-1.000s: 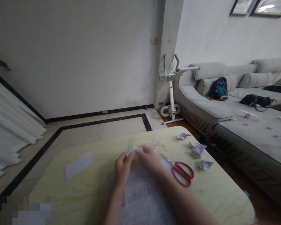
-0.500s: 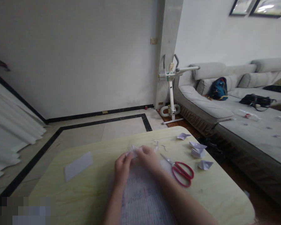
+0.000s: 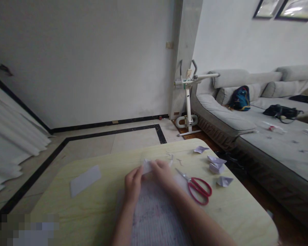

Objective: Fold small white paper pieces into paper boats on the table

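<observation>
Between my two hands is a small folded white paper, held up over the far end of a written-on lined sheet. My left hand pinches its left side, fingers closed. My right hand grips the right side, its fingertips partly covering the paper. Just right of my right forearm lie red-handled scissors, blades pointing away to the upper left. Thin paper scraps are scattered beyond my right hand.
Several folded paper pieces stand along the right side of the wooden table. A flat white paper lies at the left. Past the table are a grey sofa and a white exercise machine.
My hands have moved slightly apart, and more of the folded paper's face shows between them. Both hands keep hold of it. The scissors and the other papers lie as before.
</observation>
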`<action>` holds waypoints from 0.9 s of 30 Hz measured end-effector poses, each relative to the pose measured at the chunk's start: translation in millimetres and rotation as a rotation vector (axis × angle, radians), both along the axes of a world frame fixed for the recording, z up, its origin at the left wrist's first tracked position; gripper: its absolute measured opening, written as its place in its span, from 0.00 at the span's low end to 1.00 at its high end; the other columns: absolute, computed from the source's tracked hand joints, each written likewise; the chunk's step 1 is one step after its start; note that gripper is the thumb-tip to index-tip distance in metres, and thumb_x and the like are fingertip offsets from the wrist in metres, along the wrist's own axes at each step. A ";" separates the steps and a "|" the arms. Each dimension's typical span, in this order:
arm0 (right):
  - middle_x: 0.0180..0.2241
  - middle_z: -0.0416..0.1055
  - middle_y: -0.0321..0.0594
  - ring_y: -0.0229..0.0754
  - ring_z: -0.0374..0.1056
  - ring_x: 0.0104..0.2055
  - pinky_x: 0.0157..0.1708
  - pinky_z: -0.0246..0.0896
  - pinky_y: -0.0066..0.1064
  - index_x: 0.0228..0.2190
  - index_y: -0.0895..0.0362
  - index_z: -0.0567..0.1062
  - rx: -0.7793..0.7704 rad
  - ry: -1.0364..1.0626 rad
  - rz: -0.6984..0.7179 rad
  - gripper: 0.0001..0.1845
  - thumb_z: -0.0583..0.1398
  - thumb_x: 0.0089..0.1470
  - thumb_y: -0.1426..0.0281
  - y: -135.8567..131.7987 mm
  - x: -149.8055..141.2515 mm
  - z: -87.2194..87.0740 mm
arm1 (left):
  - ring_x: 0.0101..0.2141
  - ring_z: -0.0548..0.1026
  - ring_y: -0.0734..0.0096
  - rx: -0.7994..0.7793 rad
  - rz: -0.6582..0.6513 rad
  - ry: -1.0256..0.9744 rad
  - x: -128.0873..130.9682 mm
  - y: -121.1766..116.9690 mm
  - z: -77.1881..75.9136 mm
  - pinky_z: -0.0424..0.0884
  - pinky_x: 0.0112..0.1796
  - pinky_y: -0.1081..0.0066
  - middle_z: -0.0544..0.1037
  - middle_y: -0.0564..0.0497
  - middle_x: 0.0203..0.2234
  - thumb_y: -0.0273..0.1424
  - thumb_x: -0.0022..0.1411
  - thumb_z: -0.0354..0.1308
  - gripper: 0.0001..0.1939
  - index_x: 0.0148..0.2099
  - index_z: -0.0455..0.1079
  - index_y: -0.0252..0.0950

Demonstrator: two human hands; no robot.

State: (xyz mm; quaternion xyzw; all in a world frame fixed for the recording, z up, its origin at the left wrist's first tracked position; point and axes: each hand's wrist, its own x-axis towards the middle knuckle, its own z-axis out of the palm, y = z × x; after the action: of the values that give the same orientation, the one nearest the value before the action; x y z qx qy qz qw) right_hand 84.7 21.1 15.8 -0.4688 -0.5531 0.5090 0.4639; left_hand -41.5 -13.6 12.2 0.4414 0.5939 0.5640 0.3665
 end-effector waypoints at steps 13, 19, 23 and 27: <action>0.17 0.63 0.33 0.34 0.58 0.22 0.21 0.52 0.24 0.18 0.60 0.71 -0.006 -0.015 -0.017 0.15 0.59 0.49 0.63 0.6 -1.0 2.1 | 0.21 0.71 0.70 -0.034 -0.020 0.046 -3.0 2.9 -13.4 0.65 0.23 0.76 0.72 0.53 0.17 0.45 0.53 0.59 0.18 0.27 0.73 0.33; 0.20 0.67 0.33 0.35 0.61 0.24 0.23 0.54 0.23 0.22 0.60 0.74 0.033 -0.050 0.051 0.09 0.58 0.48 0.68 -2.1 -0.8 2.7 | 0.23 0.72 0.69 -0.009 -0.007 0.032 -3.6 4.6 -16.0 0.66 0.24 0.75 0.74 0.52 0.19 0.44 0.54 0.58 0.17 0.29 0.73 0.33; 0.20 0.67 0.33 0.35 0.60 0.24 0.23 0.54 0.23 0.23 0.60 0.73 0.046 -0.092 0.017 0.09 0.57 0.49 0.68 -0.1 -1.1 -0.9 | 0.23 0.71 0.69 -0.013 -0.020 -0.010 -2.5 4.2 -14.3 0.66 0.24 0.75 0.74 0.53 0.19 0.45 0.54 0.58 0.18 0.28 0.72 0.33; 0.21 0.69 0.35 0.36 0.62 0.24 0.23 0.55 0.23 0.26 0.60 0.74 0.005 -0.035 0.010 0.09 0.56 0.49 0.68 1.8 -2.1 -4.5 | 0.21 0.70 0.70 0.004 -0.013 -0.018 -0.9 3.0 -11.8 0.65 0.23 0.75 0.72 0.53 0.18 0.45 0.52 0.58 0.18 0.26 0.71 0.34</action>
State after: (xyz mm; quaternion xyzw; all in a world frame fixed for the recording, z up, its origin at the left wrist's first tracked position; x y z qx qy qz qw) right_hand 82.6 22.9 11.2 -0.4735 -0.5649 0.5017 0.4528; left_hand -42.3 -10.6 0.5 0.4409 0.5867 0.5668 0.3745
